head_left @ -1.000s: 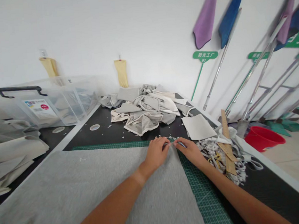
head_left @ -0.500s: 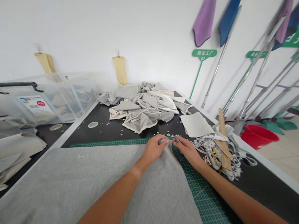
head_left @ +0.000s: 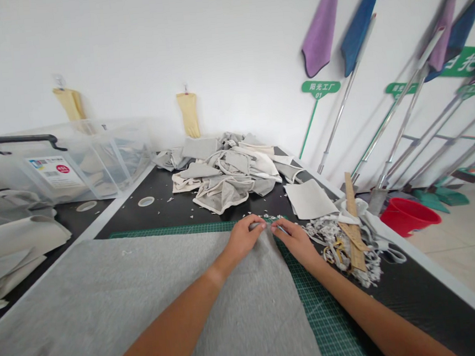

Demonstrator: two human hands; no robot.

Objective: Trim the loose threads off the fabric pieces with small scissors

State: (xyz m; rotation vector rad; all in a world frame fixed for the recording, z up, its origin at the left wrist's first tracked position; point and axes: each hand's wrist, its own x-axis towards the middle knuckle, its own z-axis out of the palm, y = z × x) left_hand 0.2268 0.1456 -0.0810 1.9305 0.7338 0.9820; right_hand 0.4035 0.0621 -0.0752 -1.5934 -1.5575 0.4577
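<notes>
A large sheet of grey fabric point(head_left: 148, 296) lies over a green cutting mat point(head_left: 315, 304). At the sheet's far right corner, my left hand point(head_left: 247, 232) is closed, pinching a bit of the fabric between thumb and fingers. Close beside it, my right hand point(head_left: 295, 239) is closed on a slim silvery tool point(head_left: 282, 229) at the same corner. Fingers cover most of this tool, so its exact kind is hard to make out. Tiny pale scraps point(head_left: 271, 217) lie just beyond my fingertips.
Beyond the mat sits a heap of grey and cream cloth pieces point(head_left: 232, 173). To the right are a squarish pale piece point(head_left: 311, 199), wooden rulers point(head_left: 353, 229) and shredded trimmings point(head_left: 330, 242). A clear plastic box point(head_left: 103, 167) and folded cloth point(head_left: 22, 241) stand left. A red bucket point(head_left: 409, 215) is on the floor.
My right hand has shifted slightly left, closer to my left hand, and less of the silvery tool shows. The whole view has moved a little.
</notes>
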